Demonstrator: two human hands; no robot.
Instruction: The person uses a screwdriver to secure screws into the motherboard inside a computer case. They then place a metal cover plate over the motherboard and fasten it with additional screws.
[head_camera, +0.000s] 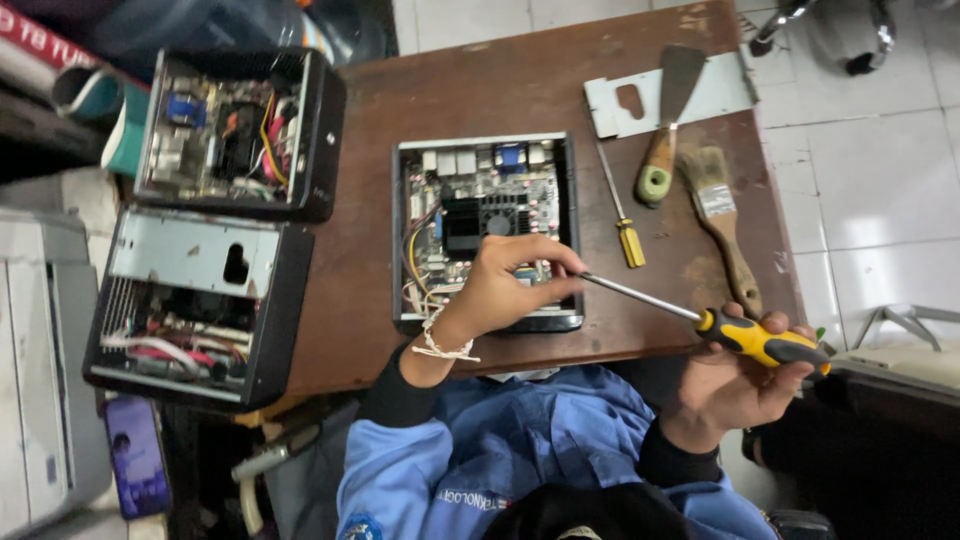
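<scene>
A small open computer case (487, 143) lies in the middle of a brown wooden table (350, 300), its circuit board (480, 205) and wires exposed. My left hand (500, 290), with a white bracelet on the wrist, hovers over the case's near edge and pinches the tip of a long screwdriver shaft (630, 293). My right hand (735, 385) is off the table's near right corner, closed around the yellow and black handle (760, 342) of that screwdriver. The shaft slants from the handle up-left to my left fingertips.
Two more open computer cases, one (235, 130) above the other (190, 300), stand at the left. A small yellow screwdriver (622, 215), a putty knife (668, 120), a paintbrush (718, 220) and a grey metal plate (610, 105) lie at the table's right. A phone (135, 455) lies lower left.
</scene>
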